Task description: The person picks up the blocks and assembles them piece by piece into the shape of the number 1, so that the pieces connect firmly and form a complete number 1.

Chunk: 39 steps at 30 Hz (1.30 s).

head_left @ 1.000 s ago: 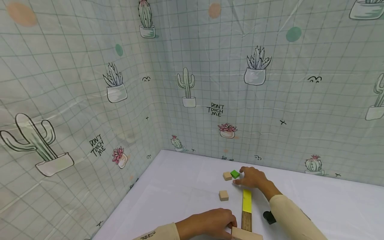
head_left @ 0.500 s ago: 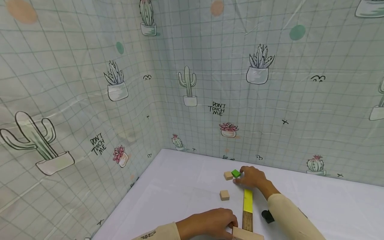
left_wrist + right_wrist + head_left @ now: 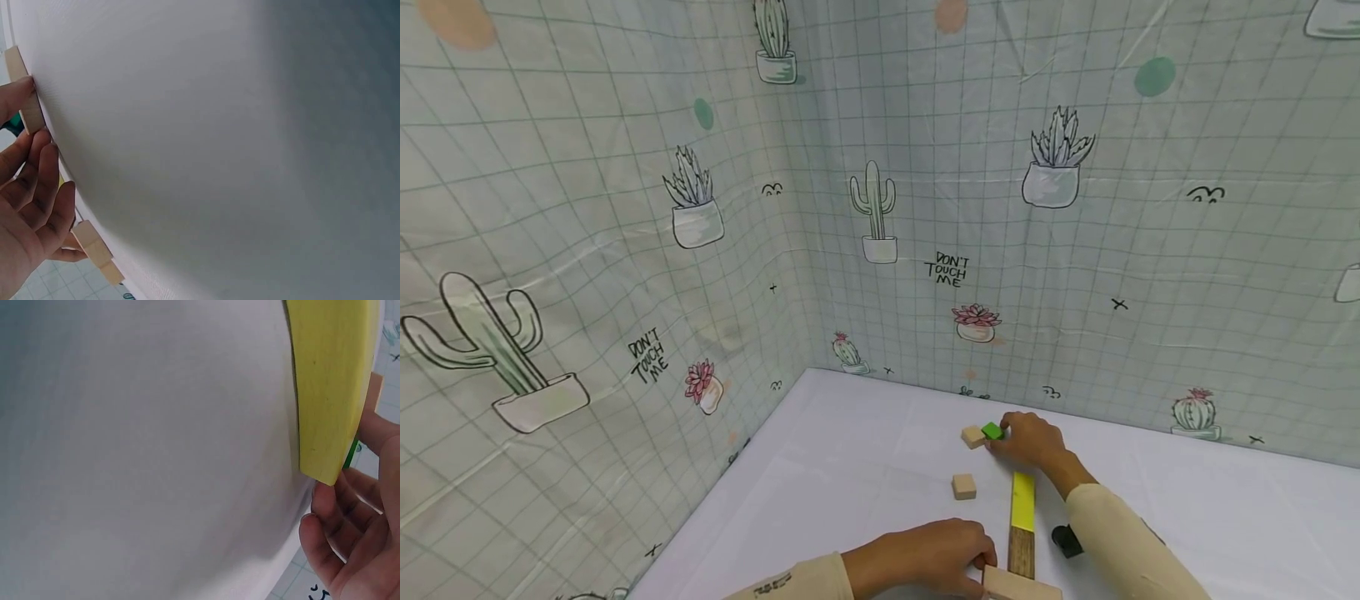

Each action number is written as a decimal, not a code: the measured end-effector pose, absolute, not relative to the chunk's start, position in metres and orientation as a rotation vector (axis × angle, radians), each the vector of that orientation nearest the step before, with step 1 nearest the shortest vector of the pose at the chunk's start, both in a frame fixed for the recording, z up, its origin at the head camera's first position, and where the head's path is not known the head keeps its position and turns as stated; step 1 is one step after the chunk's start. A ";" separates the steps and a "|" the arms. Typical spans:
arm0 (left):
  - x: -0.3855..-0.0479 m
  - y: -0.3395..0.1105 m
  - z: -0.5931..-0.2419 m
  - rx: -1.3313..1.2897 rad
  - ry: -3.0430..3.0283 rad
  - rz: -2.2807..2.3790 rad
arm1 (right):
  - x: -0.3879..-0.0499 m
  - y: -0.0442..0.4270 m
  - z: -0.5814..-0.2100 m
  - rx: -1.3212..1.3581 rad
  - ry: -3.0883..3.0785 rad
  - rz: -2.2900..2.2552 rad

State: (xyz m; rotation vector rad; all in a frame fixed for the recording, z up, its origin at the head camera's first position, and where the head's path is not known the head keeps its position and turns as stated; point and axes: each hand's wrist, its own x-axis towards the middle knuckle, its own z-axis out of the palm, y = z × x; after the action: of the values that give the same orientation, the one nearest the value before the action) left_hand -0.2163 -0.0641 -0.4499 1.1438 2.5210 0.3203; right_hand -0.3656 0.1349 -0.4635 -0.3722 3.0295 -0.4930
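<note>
In the head view my right hand is at the far part of the table, thumb and index finger pinching a small green block. A plain wooden cube lies right beside that block, on its left. At the near edge of the view my left hand grips one end of a plain wooden block, partly cut off by the frame. Thumb and fingers lie on either side of this block in the left wrist view. A yellow block and a brown wooden block lie end to end between the hands.
Another plain cube sits left of the yellow block. A small black object lies beside the right sleeve, partly hidden by it. A curtain printed with cacti stands behind the white table.
The right thumb has moved in toward the green block, narrowing the gap to the index finger. The left hand stays on its block. The head view has shifted slightly.
</note>
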 end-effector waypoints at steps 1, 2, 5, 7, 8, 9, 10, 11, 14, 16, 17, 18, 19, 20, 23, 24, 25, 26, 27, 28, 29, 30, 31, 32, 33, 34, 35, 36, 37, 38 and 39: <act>-0.216 -0.064 -0.450 1.149 2.520 0.320 | -0.366 0.136 -0.464 -0.373 3.032 -0.493; -0.217 -0.064 -0.450 1.148 2.520 0.318 | -0.366 0.136 -0.464 -0.373 3.035 -0.491; -0.217 -0.063 -0.451 1.143 2.518 0.319 | -0.365 0.139 -0.463 -0.368 3.037 -0.492; -0.216 -0.062 -0.450 1.137 2.517 0.318 | -0.365 0.141 -0.463 -0.362 3.039 -0.488; -0.216 -0.062 -0.450 1.135 2.517 0.318 | -0.365 0.142 -0.462 -0.366 3.041 -0.487; -0.216 -0.062 -0.449 1.133 2.518 0.317 | -0.365 0.143 -0.462 -0.363 3.044 -0.485; -0.215 -0.061 -0.449 1.134 2.518 0.315 | -0.365 0.144 -0.463 -0.366 3.046 -0.483; -0.215 -0.061 -0.448 1.132 2.517 0.316 | -0.365 0.145 -0.463 -0.362 3.047 -0.483; -0.215 -0.061 -0.447 1.125 2.513 0.319 | -0.363 0.147 -0.463 -0.366 3.041 -0.491; -0.215 -0.061 -0.446 1.120 2.513 0.318 | -0.362 0.149 -0.462 -0.365 3.032 -0.497; -0.215 -0.060 -0.446 1.115 2.514 0.320 | -0.361 0.149 -0.462 -0.365 3.030 -0.496; -0.215 -0.060 -0.446 1.111 2.515 0.319 | -0.360 0.150 -0.461 -0.373 3.027 -0.495; -0.214 -0.060 -0.446 1.105 2.516 0.320 | -0.359 0.151 -0.461 -0.374 3.025 -0.494; -0.214 -0.060 -0.446 1.103 2.518 0.317 | -0.359 0.152 -0.461 -0.377 3.026 -0.489; -0.214 -0.060 -0.446 1.102 2.523 0.314 | -0.357 0.155 -0.460 -0.382 3.023 -0.483; -0.214 -0.061 -0.446 1.105 2.525 0.313 | -0.357 0.156 -0.461 -0.379 3.021 -0.482; -0.214 -0.061 -0.447 1.107 2.526 0.315 | -0.357 0.157 -0.461 -0.375 3.021 -0.481; -0.214 -0.061 -0.447 1.107 2.526 0.316 | -0.356 0.158 -0.461 -0.372 3.021 -0.481; -0.214 -0.061 -0.447 1.112 2.529 0.314 | -0.356 0.159 -0.461 -0.373 3.020 -0.483; -0.214 -0.061 -0.447 1.113 2.532 0.313 | -0.355 0.160 -0.462 -0.375 3.021 -0.484; -0.214 -0.062 -0.448 1.116 2.535 0.313 | -0.355 0.161 -0.462 -0.374 3.023 -0.487; -0.214 -0.062 -0.448 1.121 2.538 0.311 | -0.355 0.161 -0.462 -0.375 3.025 -0.489; -0.214 -0.062 -0.447 1.124 2.540 0.310 | -0.354 0.162 -0.461 -0.379 3.027 -0.493; -0.214 -0.062 -0.448 1.126 2.542 0.308 | -0.354 0.162 -0.460 -0.384 3.029 -0.495; -0.214 -0.063 -0.447 1.130 2.543 0.306 | -0.353 0.163 -0.460 -0.387 3.031 -0.498; -0.214 -0.063 -0.448 1.127 2.542 0.310 | -0.353 0.163 -0.459 -0.387 3.035 -0.498; -0.214 -0.062 -0.447 1.123 2.539 0.315 | -0.352 0.164 -0.459 -0.388 3.037 -0.499; -0.214 -0.062 -0.447 1.119 2.536 0.318 | -0.351 0.164 -0.459 -0.386 3.039 -0.498; -0.214 -0.062 -0.447 1.113 2.534 0.320 | -0.351 0.165 -0.458 -0.390 3.040 -0.500; -0.214 -0.062 -0.447 1.105 2.534 0.323 | -0.350 0.165 -0.458 -0.393 3.040 -0.502; -0.214 -0.062 -0.447 1.096 2.532 0.324 | -0.350 0.166 -0.459 -0.395 3.037 -0.507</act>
State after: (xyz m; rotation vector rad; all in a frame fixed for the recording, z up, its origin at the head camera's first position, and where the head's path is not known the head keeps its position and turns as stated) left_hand -0.2136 -0.0618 -0.4471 1.0959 2.5319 0.3243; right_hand -0.3504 0.1661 -0.4587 -0.3945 3.0374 -0.5071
